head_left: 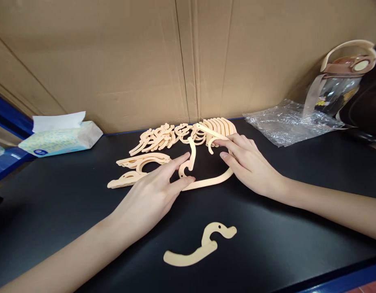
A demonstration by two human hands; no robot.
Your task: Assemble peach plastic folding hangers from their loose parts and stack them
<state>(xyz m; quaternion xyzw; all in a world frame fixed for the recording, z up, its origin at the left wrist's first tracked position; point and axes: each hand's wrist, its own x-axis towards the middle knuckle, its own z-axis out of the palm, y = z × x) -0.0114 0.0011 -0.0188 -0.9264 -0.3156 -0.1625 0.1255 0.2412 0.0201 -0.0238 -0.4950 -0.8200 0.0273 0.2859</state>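
Note:
On the black table, cream plastic parts of a folding hanger lie between my hands. My left hand (156, 185) has its index finger and thumb at a hooked hanger part (182, 167), beside a short curved strip (192, 152). My right hand (252, 165) holds a curved hanger arm (214, 181) by its right end. The right index finger lies on a small hook piece (210, 145); the other fingertips are partly hidden. Nearer to me lies a jointed hanger piece (191, 257), its curved arm meeting a hook-shaped part.
Behind my hands lie a heap of loose hanger parts (159, 138) and a row of curved arms (223, 126). Folded hangers (123, 181) rest left. A tissue pack (62, 138) stands far left; clear plastic wrap (285, 124) and a bottle (343, 87) are right. Cardboard (130, 61) rises behind.

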